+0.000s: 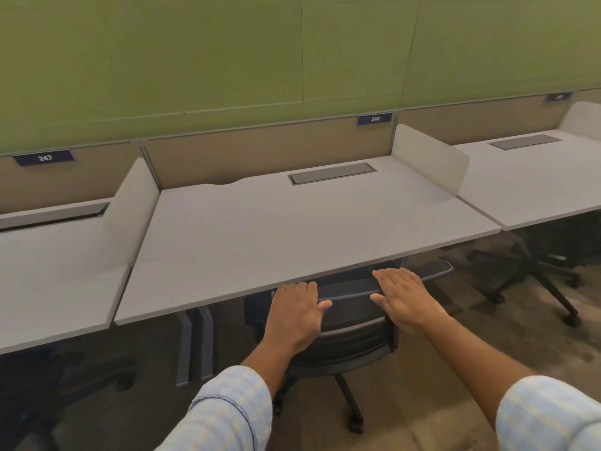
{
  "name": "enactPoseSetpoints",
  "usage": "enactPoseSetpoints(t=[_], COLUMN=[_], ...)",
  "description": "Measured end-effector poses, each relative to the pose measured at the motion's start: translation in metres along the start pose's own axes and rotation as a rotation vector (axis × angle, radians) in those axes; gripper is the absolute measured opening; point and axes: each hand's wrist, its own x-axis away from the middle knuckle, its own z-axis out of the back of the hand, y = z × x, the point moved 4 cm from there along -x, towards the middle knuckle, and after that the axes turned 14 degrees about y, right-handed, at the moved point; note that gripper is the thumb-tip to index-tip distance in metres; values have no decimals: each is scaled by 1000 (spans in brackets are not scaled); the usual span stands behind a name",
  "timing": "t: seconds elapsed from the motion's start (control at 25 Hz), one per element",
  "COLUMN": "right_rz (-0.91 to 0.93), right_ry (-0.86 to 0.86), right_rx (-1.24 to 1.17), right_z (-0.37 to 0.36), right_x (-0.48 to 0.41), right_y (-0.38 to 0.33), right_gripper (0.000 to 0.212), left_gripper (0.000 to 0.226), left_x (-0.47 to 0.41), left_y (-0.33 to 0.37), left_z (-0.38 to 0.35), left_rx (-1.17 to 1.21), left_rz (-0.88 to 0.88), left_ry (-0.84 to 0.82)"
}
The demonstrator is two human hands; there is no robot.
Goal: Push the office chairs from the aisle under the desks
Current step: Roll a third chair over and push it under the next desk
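Head view showed left hand (294, 312) and right hand (405, 297) flat, unclenched, on the chair (353, 323) back under the desk (292, 229); it probably rolled easily.

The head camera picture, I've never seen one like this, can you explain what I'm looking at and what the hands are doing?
There is no machine here. A person wears a wide-angle camera on the head, so you look forward and down along both arms. The left hand and the right hand lie flat, fingers open, on the top of a black office chair's backrest, gripping nothing. The chair is already partly under the middle desk, below the number plate 248. The desktop is bare except for a built-in dark cover panel. Another chair's base shows under the desk to the right.
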Motion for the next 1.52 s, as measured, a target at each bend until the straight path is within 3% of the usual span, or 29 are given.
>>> enactPoseSetpoints(t=[0.36, 0.64, 0.88, 1.32, 1.52], right_rz=[23, 49, 81, 98, -5], right_ry=[6, -10, -5, 91, 191], right_rx=[-16, -21, -15, 39, 80], right_z=[-13, -21, -27, -44, -59], right_x=[-48, -74, -89, -96, -84], right_y=[38, 54, 61, 61, 36], right_gripper=[81, 87, 76, 78, 81], left_gripper=[54, 55, 55, 55, 51], left_x=[-48, -70, -81, -88, -73], left_y=[2, 0, 1, -7, -9], left_z=[-25, -38, -42, -44, -39], left_rx=[-44, -85, -93, -97, -94], left_rz=[56, 77, 104, 100, 162], left_ry=[-15, -37, -60, -77, -28])
